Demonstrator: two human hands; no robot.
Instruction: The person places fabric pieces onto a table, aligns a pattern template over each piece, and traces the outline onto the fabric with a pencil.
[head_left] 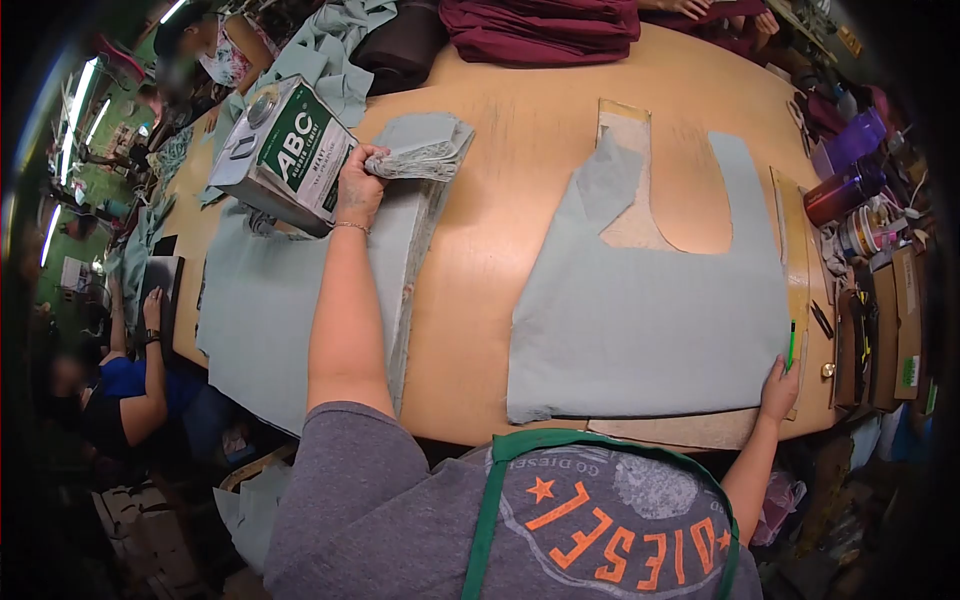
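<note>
Your left hand [362, 185] has its fingers clamped on a bundle of small cloth pieces [425, 148], just beside the metal can [295, 155], at the far end of the thick cloth stack [265, 310]. Your right hand [780, 388] has its fingers closed around a green pen [792, 345], at the right edge of the grey-green cloth panel [650, 320] spread on the table [470, 290].

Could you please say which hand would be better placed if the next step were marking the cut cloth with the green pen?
Probably the right hand: it holds the green pen by the cut cloth, while the left hand grips the small cloth stack.
</note>
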